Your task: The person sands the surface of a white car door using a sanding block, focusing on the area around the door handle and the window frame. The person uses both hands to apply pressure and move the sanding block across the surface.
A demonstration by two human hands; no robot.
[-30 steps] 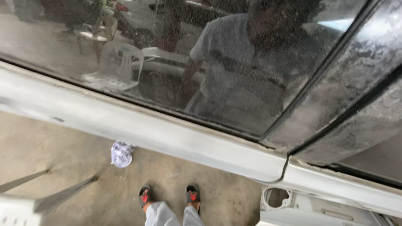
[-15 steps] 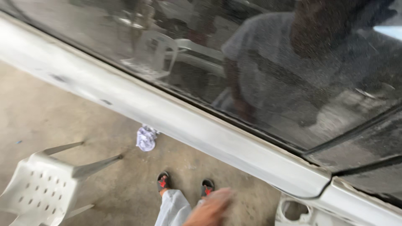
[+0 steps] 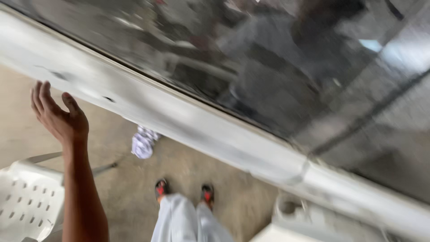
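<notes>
Left hand (image 3: 57,117) raised, spread and holding nothing, just short of the white car door sill (image 3: 188,123); right hand unseen; crumpled rag (image 3: 144,142) on the floor below.

Sill (image 3: 188,121) white, dark scuffs. Glass (image 3: 277,67) dark, grey reflections. Chair (image 3: 27,201) white with rows of slots. Rag (image 3: 144,142) white-purple patterned. Trousers (image 3: 183,219) light grey. Sandals (image 3: 162,189) black with red. Floor (image 3: 112,188) beige concrete.
</notes>
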